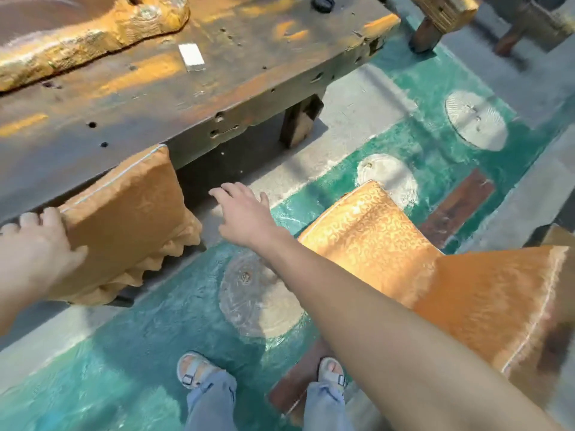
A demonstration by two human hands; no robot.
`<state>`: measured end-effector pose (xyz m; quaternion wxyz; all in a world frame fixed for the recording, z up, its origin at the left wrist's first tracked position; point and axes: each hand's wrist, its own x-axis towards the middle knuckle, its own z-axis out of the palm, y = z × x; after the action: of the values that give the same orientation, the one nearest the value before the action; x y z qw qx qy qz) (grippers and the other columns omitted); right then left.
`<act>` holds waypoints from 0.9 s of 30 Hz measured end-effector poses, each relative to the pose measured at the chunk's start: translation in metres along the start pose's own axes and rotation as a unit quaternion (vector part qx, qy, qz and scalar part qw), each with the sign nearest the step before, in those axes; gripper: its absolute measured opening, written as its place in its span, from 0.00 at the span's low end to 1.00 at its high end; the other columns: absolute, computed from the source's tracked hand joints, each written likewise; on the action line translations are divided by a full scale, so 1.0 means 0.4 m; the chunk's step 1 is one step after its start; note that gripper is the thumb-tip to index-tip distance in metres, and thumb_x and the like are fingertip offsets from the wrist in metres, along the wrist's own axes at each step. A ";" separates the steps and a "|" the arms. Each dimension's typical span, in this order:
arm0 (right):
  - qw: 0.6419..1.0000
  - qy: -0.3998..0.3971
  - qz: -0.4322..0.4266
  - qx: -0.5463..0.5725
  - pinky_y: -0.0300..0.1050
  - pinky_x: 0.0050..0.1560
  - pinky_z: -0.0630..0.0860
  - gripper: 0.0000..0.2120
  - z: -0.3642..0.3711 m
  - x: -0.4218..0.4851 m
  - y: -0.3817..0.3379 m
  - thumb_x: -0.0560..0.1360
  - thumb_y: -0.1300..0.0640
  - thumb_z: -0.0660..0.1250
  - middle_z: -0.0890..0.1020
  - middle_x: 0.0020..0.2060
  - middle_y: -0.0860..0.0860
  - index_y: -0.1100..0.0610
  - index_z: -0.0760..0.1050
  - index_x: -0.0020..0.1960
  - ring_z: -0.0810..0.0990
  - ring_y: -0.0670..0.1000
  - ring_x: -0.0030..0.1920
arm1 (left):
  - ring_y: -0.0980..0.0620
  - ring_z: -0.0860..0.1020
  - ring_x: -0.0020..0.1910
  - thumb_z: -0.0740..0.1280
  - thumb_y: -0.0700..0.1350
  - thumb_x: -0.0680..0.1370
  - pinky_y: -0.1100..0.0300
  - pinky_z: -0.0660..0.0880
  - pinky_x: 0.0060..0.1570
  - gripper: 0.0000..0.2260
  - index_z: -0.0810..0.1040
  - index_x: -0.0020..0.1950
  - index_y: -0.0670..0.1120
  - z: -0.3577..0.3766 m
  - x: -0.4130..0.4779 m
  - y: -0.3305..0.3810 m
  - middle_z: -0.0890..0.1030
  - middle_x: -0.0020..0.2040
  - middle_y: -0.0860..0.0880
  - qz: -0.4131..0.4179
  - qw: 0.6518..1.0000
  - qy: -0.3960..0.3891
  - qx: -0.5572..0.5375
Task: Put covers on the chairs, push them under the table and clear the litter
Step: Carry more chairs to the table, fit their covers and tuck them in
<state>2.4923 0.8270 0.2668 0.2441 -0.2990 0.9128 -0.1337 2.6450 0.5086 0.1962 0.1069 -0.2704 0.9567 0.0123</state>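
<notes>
A chair in an orange frilled cover (pixel 124 219) stands at the left, its far end tucked under the edge of the dark wooden table (pixel 186 88). My left hand (pixel 34 247) rests on its near left corner, fingers curled over the cover. My right hand (pixel 242 213) hovers in the gap to the right of that chair, fingers spread, holding nothing. A second chair with an orange patterned cover (pixel 435 265) stands at the right, out from the table, partly hidden by my right forearm. A small white piece of paper (pixel 191 56) lies on the tabletop.
A carved golden wood slab (pixel 93 35) lies on the table's far left, and a small black object (pixel 322 2) at its far edge. A table leg (pixel 298 122) stands ahead. The floor is green with round pale discs (pixel 476 124). My sandalled feet (pixel 199 370) are below.
</notes>
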 end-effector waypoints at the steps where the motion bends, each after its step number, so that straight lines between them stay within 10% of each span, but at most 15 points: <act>1: 1.000 0.002 0.010 -0.002 0.71 0.76 0.54 0.31 -0.017 -0.039 0.055 0.76 0.59 0.66 0.63 0.77 0.50 0.50 0.63 0.78 0.55 0.54 0.80 | 0.24 0.74 0.47 0.78 0.47 0.69 0.31 0.75 0.45 0.32 0.66 0.65 0.38 -0.015 -0.036 0.059 0.72 0.52 0.30 -0.030 0.999 -0.040 0.019; 6: 0.999 0.020 0.044 -0.011 0.73 0.75 0.56 0.33 -0.099 -0.247 0.328 0.75 0.60 0.68 0.64 0.77 0.50 0.49 0.63 0.77 0.58 0.53 0.79 | 0.32 0.78 0.60 0.71 0.53 0.75 0.37 0.79 0.51 0.33 0.62 0.77 0.55 -0.171 -0.208 0.517 0.72 0.72 0.40 0.060 0.997 -0.037 -0.033; 16: 0.987 0.040 0.151 -0.042 0.72 0.76 0.53 0.34 -0.247 -0.708 0.878 0.75 0.58 0.69 0.63 0.78 0.51 0.49 0.62 0.78 0.58 0.56 0.80 | 0.33 0.75 0.67 0.71 0.45 0.74 0.40 0.75 0.64 0.33 0.65 0.79 0.49 -0.178 -0.562 1.263 0.70 0.73 0.38 0.155 0.965 -0.146 -0.150; 27: 0.961 -0.038 0.261 -0.085 0.70 0.77 0.51 0.34 -0.234 -0.988 1.195 0.76 0.62 0.64 0.61 0.79 0.52 0.48 0.59 0.79 0.55 0.55 0.81 | 0.38 0.70 0.71 0.68 0.52 0.77 0.42 0.74 0.65 0.32 0.59 0.80 0.54 -0.105 -0.745 1.638 0.64 0.78 0.44 0.250 0.924 -0.235 -0.166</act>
<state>2.4909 1.4532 0.3039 0.2790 -0.0753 0.9570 0.0247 2.5438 1.2179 0.2775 0.2761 -0.0251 0.9248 0.2604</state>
